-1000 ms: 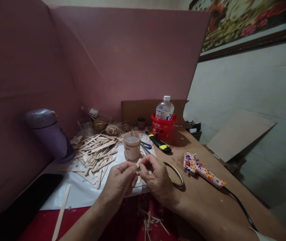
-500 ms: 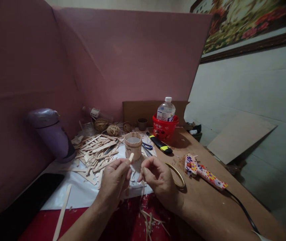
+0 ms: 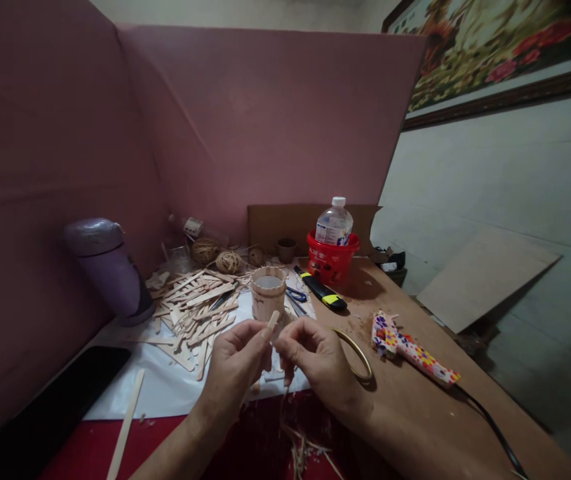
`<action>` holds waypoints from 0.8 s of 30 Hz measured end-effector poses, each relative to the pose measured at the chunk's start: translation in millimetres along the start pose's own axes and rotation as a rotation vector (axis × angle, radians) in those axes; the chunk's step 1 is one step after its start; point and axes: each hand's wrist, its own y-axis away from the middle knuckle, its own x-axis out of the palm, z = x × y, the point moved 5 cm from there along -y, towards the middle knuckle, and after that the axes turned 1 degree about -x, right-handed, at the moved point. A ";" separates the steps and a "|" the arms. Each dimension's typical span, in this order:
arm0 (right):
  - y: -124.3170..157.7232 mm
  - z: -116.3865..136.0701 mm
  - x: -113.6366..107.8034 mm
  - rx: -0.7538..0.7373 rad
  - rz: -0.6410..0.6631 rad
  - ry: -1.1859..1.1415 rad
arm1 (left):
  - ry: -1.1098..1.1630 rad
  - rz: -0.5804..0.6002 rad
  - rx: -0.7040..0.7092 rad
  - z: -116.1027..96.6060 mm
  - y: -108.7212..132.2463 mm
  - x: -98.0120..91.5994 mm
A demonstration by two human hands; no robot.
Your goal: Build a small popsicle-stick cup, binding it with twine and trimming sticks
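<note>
Between the thumb and fingers of my left hand (image 3: 235,363) is a short wooden craft stick (image 3: 274,319), its rounded tip pointing up. My right hand (image 3: 319,363) is closed in a pinch right beside the stick; what its fingertips hold is too small to make out. Just beyond the hands stands a round cup made of wooden sticks (image 3: 267,300), upright with a scalloped rim. Thin fibre scraps (image 3: 301,457) lie on the red surface below my hands.
Loose craft sticks (image 3: 193,303) are heaped at left, near balls of twine (image 3: 228,262) and a purple bottle (image 3: 108,273). To the right lie a utility knife (image 3: 323,291), a gold ring (image 3: 358,353) and a flower-patterned glue gun (image 3: 410,350). A red bucket (image 3: 333,260) holds a plastic bottle.
My right hand has come in against the craft stick, closing the gap between the hands. The stick and my left hand have shifted slightly right; the whole view has shifted slightly too.
</note>
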 end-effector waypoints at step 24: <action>-3.3 -8.7 -9.8 0.081 -0.015 0.217 | -0.986 0.055 0.667 -24.1 19.4 16.3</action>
